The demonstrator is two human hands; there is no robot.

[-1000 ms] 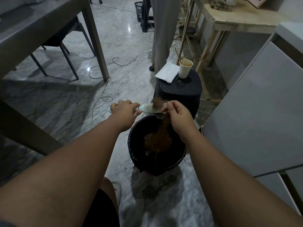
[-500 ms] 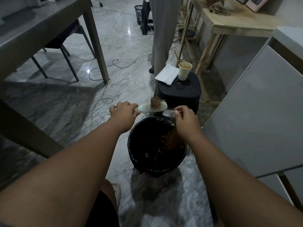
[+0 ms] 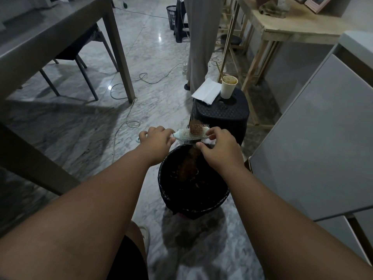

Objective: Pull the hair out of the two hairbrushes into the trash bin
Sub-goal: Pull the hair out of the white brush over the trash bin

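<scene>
Looking down through the head camera, I see both bare forearms stretched over a black trash bin (image 3: 201, 209) lined with a black bag, which stands on the grey marble floor (image 3: 141, 47).

Left hand (image 3: 157, 141): closed in a fist round the handle of a pale hairbrush (image 3: 187, 135), which it holds level, bristles upward, above the bin's far rim.

Clump of brown hair (image 3: 194, 126): seated in the bristles toward the far end of the brush head.

Right hand (image 3: 221, 152): fingers curled over the tip of the brush head with the thumb beneath it, so the hand grasps that end. Whether strands are caught between thumb and fingers I cannot tell.

Loose brown hair (image 3: 186, 167): a mass lying inside the bin, below the brush.

Black plastic stool (image 3: 222, 115): just behind the bin. It carries a paper cup (image 3: 229, 89) with a wooden stick (image 3: 219, 70) leaning in it and, beside the cup, a folded white paper (image 3: 205, 92).

White cabinet (image 3: 312, 138): at my right, close beside the bin.

Wooden bench (image 3: 282, 25): farther back on the right.

A person in a long grey garment (image 3: 198, 37) stands beyond the stool. Cables (image 3: 130, 121) trail over the floor, and a mesh basket (image 3: 171, 14) sits in the far background.
</scene>
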